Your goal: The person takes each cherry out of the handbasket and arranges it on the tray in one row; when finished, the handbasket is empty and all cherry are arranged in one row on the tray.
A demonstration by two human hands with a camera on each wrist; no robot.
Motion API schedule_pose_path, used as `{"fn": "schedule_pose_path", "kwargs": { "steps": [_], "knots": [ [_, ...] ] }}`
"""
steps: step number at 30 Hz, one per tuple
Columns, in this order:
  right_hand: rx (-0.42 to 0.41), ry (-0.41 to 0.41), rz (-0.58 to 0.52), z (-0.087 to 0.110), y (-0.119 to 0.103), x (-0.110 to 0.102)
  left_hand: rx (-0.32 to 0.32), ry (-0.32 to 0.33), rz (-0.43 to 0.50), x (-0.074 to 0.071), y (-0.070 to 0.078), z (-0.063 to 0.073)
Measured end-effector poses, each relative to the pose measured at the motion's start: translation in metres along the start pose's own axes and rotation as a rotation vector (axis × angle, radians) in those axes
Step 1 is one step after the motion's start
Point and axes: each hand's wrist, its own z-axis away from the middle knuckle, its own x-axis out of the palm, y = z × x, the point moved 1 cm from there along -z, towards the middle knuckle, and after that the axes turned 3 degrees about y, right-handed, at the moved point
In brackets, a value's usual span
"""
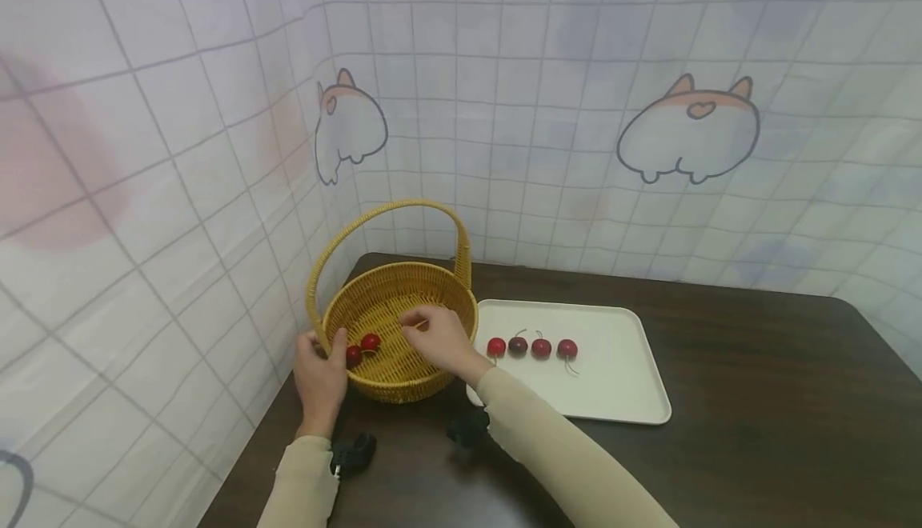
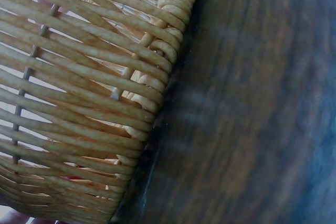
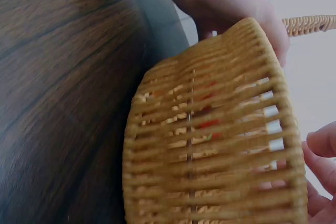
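The left hand [image 1: 320,376] grips the rim of the yellow wicker basket [image 1: 410,385] at its left side, thumb inward. The right hand [image 1: 441,342] is over the basket's interior, fingers bent; I cannot tell whether they pinch anything. Two red cherries [image 1: 370,342] lie inside, near the left hand. Four cherries [image 1: 541,348] stand in a row on the white tray [image 1: 619,384], right of the basket, on the dark table [image 1: 756,368].

White grid-lined sheeting [image 1: 519,136] with animal drawings [image 1: 689,134] surrounds a dark wood-grain table [image 1: 763,368]
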Motion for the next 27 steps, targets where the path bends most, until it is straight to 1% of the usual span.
{"fn": "schedule_pose_path", "kwargs": {
  "steps": [3,7,12,15,19,21,23,27],
  "knots": [
    [0.03,-0.001,-0.021,-0.004,-0.002,0.005,0.0,0.005,-0.002,0.0,0.001,0.0],
    [0.065,-0.043,-0.025,-0.012,-0.006,0.012,-0.002,0.011,-0.004,-0.001,0.003,-0.002],
    [0.103,-0.129,-0.029,-0.022,-0.005,0.018,0.0,0.006,-0.006,-0.002,0.004,-0.005],
    [0.128,-0.201,0.007,-0.025,-0.003,0.021,-0.002,0.0,-0.004,-0.001,0.003,-0.004],
    [0.095,-0.357,0.171,-0.029,0.003,0.03,0.001,0.009,-0.01,0.0,0.002,-0.002],
    [0.051,-0.416,0.25,-0.03,0.005,0.036,0.003,0.014,-0.011,0.0,0.001,0.0],
    [0.011,-0.444,0.296,-0.031,0.005,0.041,0.004,0.019,-0.01,-0.001,0.001,0.0],
    [-0.042,-0.453,0.333,-0.032,0.002,0.047,-0.001,0.019,-0.002,0.0,0.001,-0.001]
  ]
}}
